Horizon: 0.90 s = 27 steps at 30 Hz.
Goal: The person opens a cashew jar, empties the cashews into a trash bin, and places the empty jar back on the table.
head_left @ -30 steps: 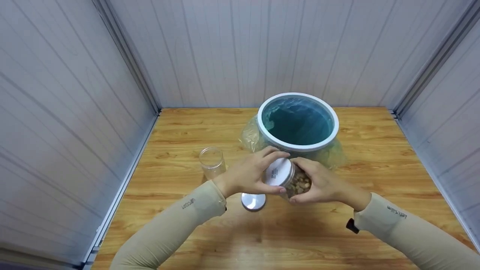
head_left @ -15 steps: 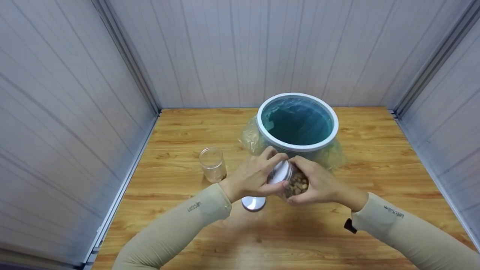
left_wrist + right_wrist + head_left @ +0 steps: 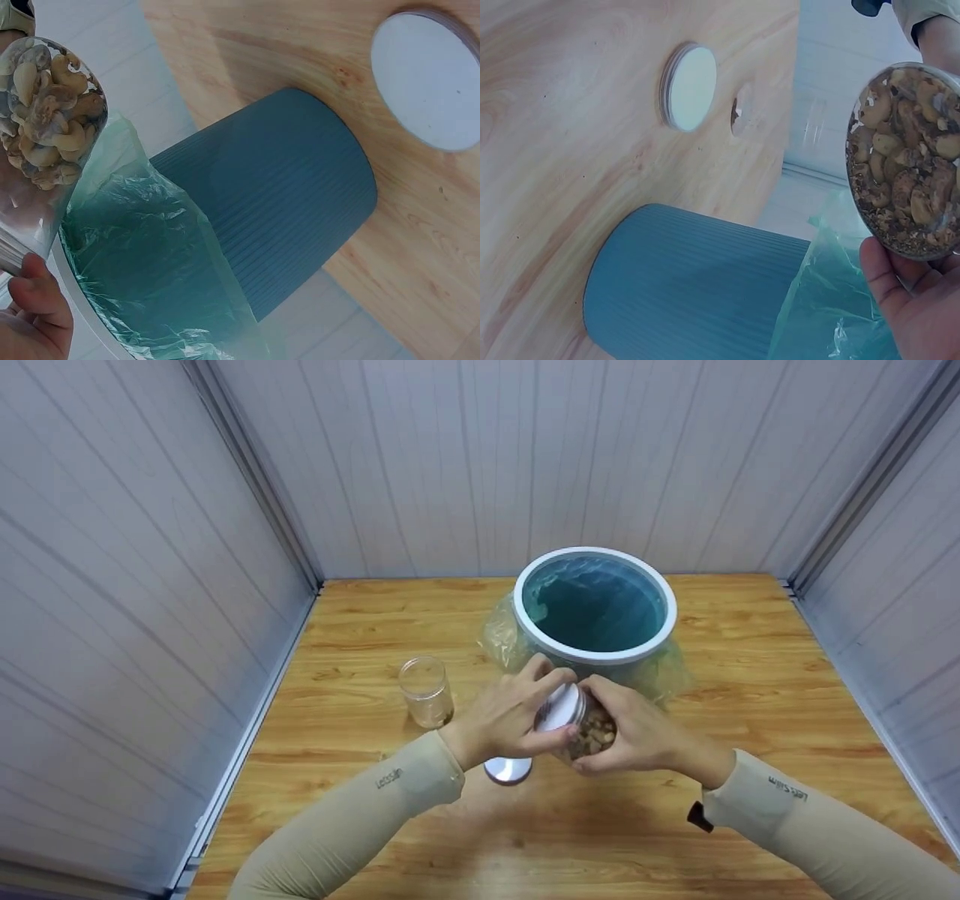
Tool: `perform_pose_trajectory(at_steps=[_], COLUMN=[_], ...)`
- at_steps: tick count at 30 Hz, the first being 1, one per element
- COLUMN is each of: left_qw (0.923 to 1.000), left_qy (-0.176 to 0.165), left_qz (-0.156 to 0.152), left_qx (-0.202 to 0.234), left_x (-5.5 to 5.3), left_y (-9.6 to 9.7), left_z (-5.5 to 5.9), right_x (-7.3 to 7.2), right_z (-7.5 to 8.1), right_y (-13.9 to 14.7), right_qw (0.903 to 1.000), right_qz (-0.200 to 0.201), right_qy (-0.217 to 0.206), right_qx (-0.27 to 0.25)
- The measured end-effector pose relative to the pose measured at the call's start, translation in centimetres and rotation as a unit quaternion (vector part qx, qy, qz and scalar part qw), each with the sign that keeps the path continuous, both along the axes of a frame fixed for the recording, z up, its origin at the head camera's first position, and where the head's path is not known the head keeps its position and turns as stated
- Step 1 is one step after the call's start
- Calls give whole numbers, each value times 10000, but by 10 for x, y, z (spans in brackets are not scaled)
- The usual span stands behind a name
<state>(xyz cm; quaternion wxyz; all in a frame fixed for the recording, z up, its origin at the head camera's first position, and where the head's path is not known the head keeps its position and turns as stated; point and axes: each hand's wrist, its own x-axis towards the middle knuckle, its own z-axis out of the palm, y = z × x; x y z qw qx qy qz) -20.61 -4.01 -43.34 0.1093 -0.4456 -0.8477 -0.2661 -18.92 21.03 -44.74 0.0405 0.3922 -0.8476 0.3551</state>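
Observation:
A clear jar of cashew-like nuts (image 3: 598, 733) is tilted in both hands above the table, just in front of the bin. My left hand (image 3: 501, 714) grips its white-topped lid (image 3: 562, 706), thumb on the near side and fingers over the far side. Around the jar's body curls my right hand (image 3: 641, 729). Seen from the left wrist, the nuts (image 3: 52, 116) lie toward the end away from the lid. The right wrist view looks at the jar's base (image 3: 907, 165), with nuts and fine crumbs against it.
Behind the hands stands a blue-green bin (image 3: 596, 654) with a white rim ring and a green plastic liner (image 3: 157, 247). An uncapped clear jar (image 3: 426, 690) stands left of my left hand. Another lid (image 3: 508, 770) lies on the wooden table (image 3: 360, 825). Panel walls enclose three sides.
Over the first half second my left hand turned on the lid and its wrist shifted right. The jar tipped slightly, so less of the lid's top shows. Since then both hands have hardly moved.

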Motion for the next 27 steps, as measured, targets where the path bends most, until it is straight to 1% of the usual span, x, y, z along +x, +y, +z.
perform_pose_trajectory(at_steps=[3, 5, 7, 12, 14, 18, 20, 23, 25, 27], left_qw=[9999, 9999, 9998, 9965, 9948, 9928, 9928, 9938, 9947, 9963], left_qy=[114, 130, 3, -507, -666, -870, -843, -592, -432, -418], left_qz=[16, 76, 201, 655, 751, 813, 845, 859, 765, 533], left_qx=[28, 34, 55, 128, 154, 90, -60, -389, -530, -529], left_x=[2, 4, 5, 7, 7, 8, 8, 7, 5, 2], left_y=[0, 0, 1, 5, 6, 6, 5, 3, 0, -2], left_z=[0, 0, 0, -1, -1, 2, 4, 9, 12, 16], right_x=[1, 2, 1, 0, 0, 2, 2, 0, -1, -2], right_z=[0, 0, 0, 0, 0, 0, 0, 0, 0, 0], right_y=[0, -1, -1, -2, -3, -3, -3, -2, -1, 0], right_qw=[10000, 9999, 9994, 9967, 9965, 9966, 9967, 9971, 9973, 9977], right_qz=[-23, -26, -69, -295, -358, -415, -439, -429, -410, -357], right_qy=[65, 151, 333, 742, 746, 689, 658, 616, 599, 573], right_qx=[-43, -33, 11, 117, 141, 160, 175, 161, 129, 72])
